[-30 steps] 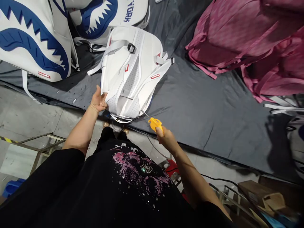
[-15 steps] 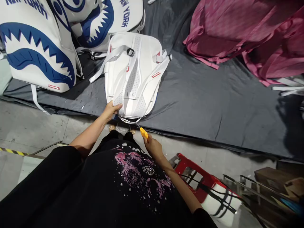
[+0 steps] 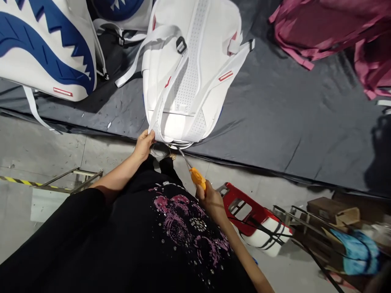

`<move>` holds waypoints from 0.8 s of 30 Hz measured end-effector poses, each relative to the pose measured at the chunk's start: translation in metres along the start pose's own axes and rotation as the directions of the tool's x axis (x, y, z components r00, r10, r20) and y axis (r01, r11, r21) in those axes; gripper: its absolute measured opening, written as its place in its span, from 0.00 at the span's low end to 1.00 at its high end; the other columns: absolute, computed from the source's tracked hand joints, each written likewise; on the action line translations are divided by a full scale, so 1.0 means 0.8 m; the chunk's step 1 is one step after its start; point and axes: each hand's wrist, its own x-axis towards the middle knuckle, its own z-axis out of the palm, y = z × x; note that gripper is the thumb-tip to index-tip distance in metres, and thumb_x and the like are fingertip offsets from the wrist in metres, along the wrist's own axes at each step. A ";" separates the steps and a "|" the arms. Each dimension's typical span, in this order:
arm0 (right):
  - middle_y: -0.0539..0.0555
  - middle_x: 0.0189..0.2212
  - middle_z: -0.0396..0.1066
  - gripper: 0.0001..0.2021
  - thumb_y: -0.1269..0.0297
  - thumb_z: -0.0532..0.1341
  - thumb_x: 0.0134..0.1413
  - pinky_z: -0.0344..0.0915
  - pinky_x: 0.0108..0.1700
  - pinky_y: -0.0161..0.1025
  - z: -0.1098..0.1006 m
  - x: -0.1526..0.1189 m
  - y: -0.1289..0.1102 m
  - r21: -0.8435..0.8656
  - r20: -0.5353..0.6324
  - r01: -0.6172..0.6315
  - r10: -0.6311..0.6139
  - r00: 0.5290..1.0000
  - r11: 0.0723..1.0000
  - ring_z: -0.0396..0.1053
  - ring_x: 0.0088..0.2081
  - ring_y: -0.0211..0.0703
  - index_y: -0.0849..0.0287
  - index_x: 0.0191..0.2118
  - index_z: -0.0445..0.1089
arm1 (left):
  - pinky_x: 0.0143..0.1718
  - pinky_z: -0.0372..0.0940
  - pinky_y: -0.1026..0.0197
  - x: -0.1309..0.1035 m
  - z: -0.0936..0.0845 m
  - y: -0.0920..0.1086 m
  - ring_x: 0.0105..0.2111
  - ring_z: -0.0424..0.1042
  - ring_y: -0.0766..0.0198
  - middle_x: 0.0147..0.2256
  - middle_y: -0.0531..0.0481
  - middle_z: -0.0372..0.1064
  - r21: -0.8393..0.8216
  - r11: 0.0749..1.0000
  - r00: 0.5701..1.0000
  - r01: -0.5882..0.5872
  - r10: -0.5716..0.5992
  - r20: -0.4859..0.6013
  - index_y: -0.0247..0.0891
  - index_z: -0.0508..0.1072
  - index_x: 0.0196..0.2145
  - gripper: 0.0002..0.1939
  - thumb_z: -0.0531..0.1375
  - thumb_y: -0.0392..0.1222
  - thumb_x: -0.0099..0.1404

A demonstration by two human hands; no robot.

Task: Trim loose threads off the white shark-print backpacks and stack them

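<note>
A white backpack (image 3: 171,89) lies on the dark-covered table, its straps and padded back facing up and its near end at the table edge. My left hand (image 3: 143,145) is closed on the bag's near left corner, thumb on top. In my right hand (image 3: 210,199) is a yellow-handled tool (image 3: 198,178) with a thin grey metal shaft. Its tip reaches the seam or zipper edge at the bag's near end; whether it touches is too small to tell. White piping there hangs slightly past the table edge.
White backpacks with blue shark-mouth prints (image 3: 49,53) stand at the left. Pink bags (image 3: 330,36) lie at the back right. Below the table are a red stool (image 3: 241,207), a cardboard box (image 3: 330,209) and a metal-framed stand (image 3: 79,179).
The view has moved closer to the white backpack. My right hand with the yellow tool has drawn down and right, while my left hand stays at the bag's near left corner.
</note>
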 end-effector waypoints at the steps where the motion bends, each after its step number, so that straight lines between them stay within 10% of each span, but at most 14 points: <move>1: 0.57 0.30 0.75 0.15 0.60 0.51 0.70 0.45 0.29 0.36 -0.003 -0.001 -0.006 -0.006 -0.030 -0.006 0.006 1.000 1.000 0.67 0.27 0.43 0.61 0.53 0.67 | 0.34 0.62 0.64 0.000 -0.004 -0.003 0.31 0.68 0.67 0.29 0.53 0.71 -0.006 1.000 1.000 0.008 -0.008 0.011 0.38 0.73 0.30 0.17 0.72 0.52 0.53; 10: 0.54 0.28 0.72 0.16 0.57 0.52 0.71 0.39 0.29 0.36 -0.022 0.027 -0.056 -0.083 -0.192 0.008 -0.023 0.981 0.997 0.59 0.24 0.38 0.62 0.52 0.68 | 0.35 0.64 0.64 0.004 -0.020 -0.016 0.32 0.69 0.67 0.32 0.51 0.73 -0.021 1.000 0.996 0.023 -0.021 0.092 0.36 0.75 0.32 0.27 0.74 0.61 0.45; 24: 0.55 0.27 0.73 0.17 0.55 0.52 0.69 0.45 0.29 0.36 -0.020 0.033 -0.047 0.012 -0.175 0.021 -0.018 0.984 1.000 0.65 0.25 0.42 0.61 0.51 0.69 | 0.36 0.66 0.63 0.013 -0.027 -0.009 0.36 0.71 0.64 0.36 0.48 0.74 0.038 0.998 0.990 0.044 -0.049 0.129 0.35 0.76 0.36 0.28 0.73 0.60 0.47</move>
